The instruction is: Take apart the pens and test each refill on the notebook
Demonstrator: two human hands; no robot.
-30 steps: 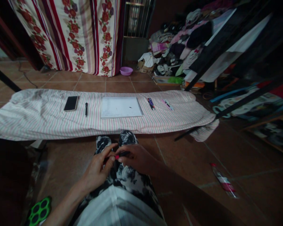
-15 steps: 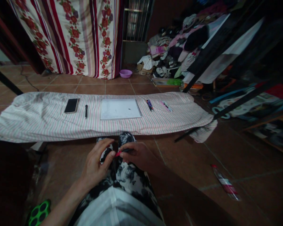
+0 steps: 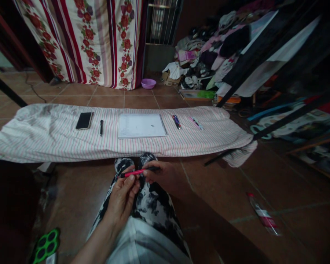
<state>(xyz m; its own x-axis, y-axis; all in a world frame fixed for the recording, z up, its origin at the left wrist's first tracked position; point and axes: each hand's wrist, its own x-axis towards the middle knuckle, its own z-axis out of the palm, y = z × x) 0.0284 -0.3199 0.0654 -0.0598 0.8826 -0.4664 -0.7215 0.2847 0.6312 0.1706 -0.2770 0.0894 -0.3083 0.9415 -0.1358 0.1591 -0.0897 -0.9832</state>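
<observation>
Over my knees, a red pen with black ends (image 3: 136, 172) lies crosswise between both hands. My left hand (image 3: 124, 189) pinches its left part between thumb and fingers. My right hand (image 3: 162, 174) is closed round its dark right end. Beyond the hands, an open spiral notebook (image 3: 141, 126) rests on the striped cloth (image 3: 107, 148), with a small dark mark on its page. To its left lie a black pen (image 3: 101, 128) and a phone (image 3: 84, 121). On the right are some dark pens (image 3: 176, 122) and a pink and pale stationery item (image 3: 196, 123).
A plastic bottle (image 3: 264, 214) lies on the tiled floor at right. A green object with dark round pads (image 3: 46, 245) is at lower left. Dark poles (image 3: 283, 119) flank the cloth. Behind are a purple basin (image 3: 148, 84), heaped clothes (image 3: 203, 55) and a flowered curtain (image 3: 104, 44).
My left hand has closed on the red pen's left part, with its fingers now curled. The pen shows far more of its length. The view has shifted slightly.
</observation>
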